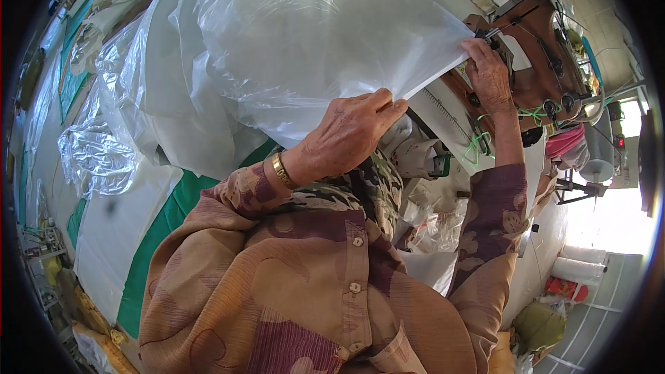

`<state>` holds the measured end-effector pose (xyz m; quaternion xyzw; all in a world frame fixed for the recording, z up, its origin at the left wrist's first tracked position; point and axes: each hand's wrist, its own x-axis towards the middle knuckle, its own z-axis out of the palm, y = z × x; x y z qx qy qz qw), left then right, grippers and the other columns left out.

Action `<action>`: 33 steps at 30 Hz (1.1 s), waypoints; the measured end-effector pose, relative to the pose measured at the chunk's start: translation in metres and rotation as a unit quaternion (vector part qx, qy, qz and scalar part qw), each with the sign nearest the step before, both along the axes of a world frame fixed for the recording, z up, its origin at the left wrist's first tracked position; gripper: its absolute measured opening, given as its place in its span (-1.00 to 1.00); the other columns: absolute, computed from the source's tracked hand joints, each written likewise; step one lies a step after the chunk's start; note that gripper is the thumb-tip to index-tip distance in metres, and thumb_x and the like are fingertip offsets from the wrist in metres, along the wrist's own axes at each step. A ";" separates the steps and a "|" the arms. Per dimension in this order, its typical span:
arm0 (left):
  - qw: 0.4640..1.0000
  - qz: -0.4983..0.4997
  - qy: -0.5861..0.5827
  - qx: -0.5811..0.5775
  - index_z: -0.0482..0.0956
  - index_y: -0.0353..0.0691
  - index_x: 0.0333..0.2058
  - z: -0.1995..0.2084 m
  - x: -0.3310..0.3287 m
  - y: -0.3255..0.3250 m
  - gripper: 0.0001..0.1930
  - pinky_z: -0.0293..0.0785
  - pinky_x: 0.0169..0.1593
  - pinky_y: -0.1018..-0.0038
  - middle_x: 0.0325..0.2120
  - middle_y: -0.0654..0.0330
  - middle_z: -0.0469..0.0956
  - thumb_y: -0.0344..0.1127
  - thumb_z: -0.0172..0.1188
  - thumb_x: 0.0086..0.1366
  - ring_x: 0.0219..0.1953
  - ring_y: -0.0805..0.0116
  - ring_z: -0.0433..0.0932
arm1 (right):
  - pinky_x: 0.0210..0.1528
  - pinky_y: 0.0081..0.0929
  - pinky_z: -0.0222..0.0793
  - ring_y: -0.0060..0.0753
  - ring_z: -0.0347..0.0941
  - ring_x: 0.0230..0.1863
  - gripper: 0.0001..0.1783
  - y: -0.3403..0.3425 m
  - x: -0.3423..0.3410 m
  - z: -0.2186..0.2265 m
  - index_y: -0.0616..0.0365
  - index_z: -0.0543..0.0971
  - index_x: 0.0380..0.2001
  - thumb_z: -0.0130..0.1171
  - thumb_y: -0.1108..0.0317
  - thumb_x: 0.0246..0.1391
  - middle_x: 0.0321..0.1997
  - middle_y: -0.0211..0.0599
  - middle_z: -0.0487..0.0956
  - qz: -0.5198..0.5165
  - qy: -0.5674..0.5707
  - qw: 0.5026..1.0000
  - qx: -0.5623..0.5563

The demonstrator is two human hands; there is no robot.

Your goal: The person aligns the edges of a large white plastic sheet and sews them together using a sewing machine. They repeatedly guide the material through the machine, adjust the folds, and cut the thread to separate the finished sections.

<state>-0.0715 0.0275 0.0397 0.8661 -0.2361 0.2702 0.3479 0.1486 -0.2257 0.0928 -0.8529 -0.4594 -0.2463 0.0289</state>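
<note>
Brown patterned sleeves (235, 197) up close, then the left hand (343, 131), knuckles up, wrist bent inward, thumb and finger pinched on the near edge of a clear plastic sheet (298, 34). Sheet itself spreads out past the fingertips, and that edge runs pretty taut, slanting forward and right to the right hand (490, 73), arm stretched ahead, fingertips clamped near its corner. So the right one's nearer the brown sewing machine (544, 38), back from the near edge of the white table (465, 119)
</note>
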 end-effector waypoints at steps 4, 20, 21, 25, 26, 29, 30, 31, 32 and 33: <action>1.000 -0.009 -0.009 -0.005 0.54 -0.33 0.06 0.001 0.000 -0.002 -0.52 0.46 -0.37 0.32 -0.29 0.11 0.46 -0.60 0.20 0.10 -0.42 0.18 0.53 | 0.00 -0.13 0.48 0.01 0.52 -0.05 -0.61 -0.007 0.006 -0.006 0.08 0.48 0.00 0.13 0.54 0.06 -0.01 -0.23 0.54 -0.004 -0.004 1.000 0.005; 0.998 0.033 -0.032 0.032 0.45 -0.34 0.17 -0.012 0.009 -0.003 -0.45 0.45 -0.38 0.36 -0.37 0.14 0.36 -0.49 0.23 0.14 -0.38 0.23 0.51 | -0.03 -0.07 0.45 0.06 0.50 -0.06 -0.81 0.001 0.010 0.014 0.11 0.46 -0.08 -0.06 0.35 0.30 -0.03 -0.17 0.48 -0.058 0.118 0.991 -0.032; 0.998 0.037 -0.036 0.036 0.45 -0.34 0.17 -0.013 0.009 -0.003 -0.44 0.44 -0.38 0.36 -0.38 0.15 0.35 -0.49 0.22 0.13 -0.38 0.24 0.51 | -0.05 -0.06 0.45 0.06 0.51 -0.06 -0.81 0.001 0.011 0.013 0.10 0.46 -0.09 -0.07 0.34 0.31 -0.03 -0.18 0.48 -0.055 0.106 0.992 -0.033; 0.995 0.072 -0.023 0.061 0.46 -0.35 0.14 -0.024 0.013 -0.004 -0.45 0.47 -0.37 0.36 -0.37 0.14 0.38 -0.52 0.22 0.10 -0.37 0.22 0.53 | -0.07 -0.06 0.45 0.06 0.52 -0.08 -0.81 0.011 0.011 0.012 0.08 0.47 -0.11 -0.07 0.29 0.34 -0.03 -0.21 0.49 -0.066 0.072 0.993 -0.064; 0.995 0.070 -0.012 0.066 0.47 -0.35 0.12 -0.025 0.015 -0.006 -0.46 0.48 -0.36 0.35 -0.37 0.13 0.39 -0.52 0.22 0.09 -0.36 0.22 0.54 | -0.08 -0.07 0.45 0.04 0.53 -0.09 -0.81 0.009 0.012 0.012 0.09 0.48 -0.12 -0.04 0.28 0.33 -0.03 -0.22 0.50 -0.060 0.071 0.994 -0.051; 0.999 -0.003 0.014 0.035 0.48 -0.35 0.06 -0.033 0.014 -0.020 -0.50 0.51 -0.34 0.31 -0.34 0.10 0.43 -0.53 0.23 0.07 -0.34 0.17 0.57 | -0.10 -0.10 0.45 -0.01 0.54 -0.12 -0.80 0.000 0.011 0.005 0.09 0.52 -0.14 0.06 0.24 0.28 -0.04 -0.24 0.51 -0.052 0.099 0.994 0.018; 0.999 -0.037 0.018 0.019 0.48 -0.35 0.03 -0.032 0.013 -0.026 -0.52 0.52 -0.33 0.30 -0.33 0.09 0.44 -0.53 0.23 0.06 -0.33 0.16 0.58 | -0.10 -0.12 0.45 -0.03 0.54 -0.12 -0.80 0.002 0.009 0.003 0.08 0.53 -0.15 0.10 0.23 0.25 -0.04 -0.24 0.52 -0.053 0.125 0.989 0.061; 0.996 -0.067 0.062 0.021 0.48 -0.35 -0.01 -0.028 0.011 -0.036 -0.55 0.53 -0.31 0.24 -0.33 0.05 0.46 -0.52 0.25 0.06 -0.32 0.07 0.60 | -0.10 -0.14 0.44 -0.05 0.54 -0.12 -0.79 0.005 0.007 -0.001 0.07 0.55 -0.15 0.15 0.22 0.22 -0.04 -0.25 0.52 -0.054 0.151 0.982 0.104; 0.994 -0.085 0.068 0.007 0.48 -0.35 -0.02 -0.025 0.010 -0.044 -0.56 0.53 -0.31 0.22 -0.33 0.05 0.46 -0.52 0.25 0.07 -0.32 0.05 0.60 | -0.08 -0.14 0.43 -0.07 0.53 -0.10 -0.77 0.002 0.004 -0.008 0.06 0.56 -0.15 0.18 0.22 0.19 -0.03 -0.26 0.53 -0.086 0.106 0.984 0.119; 0.992 -0.098 0.073 -0.004 0.48 -0.36 -0.03 -0.023 0.011 -0.052 -0.58 0.53 -0.30 0.21 -0.33 0.04 0.46 -0.52 0.25 0.07 -0.32 0.03 0.60 | -0.06 -0.15 0.41 -0.10 0.53 -0.08 -0.75 0.002 0.005 -0.018 0.06 0.57 -0.14 0.22 0.21 0.17 -0.03 -0.28 0.54 -0.114 0.059 0.983 0.134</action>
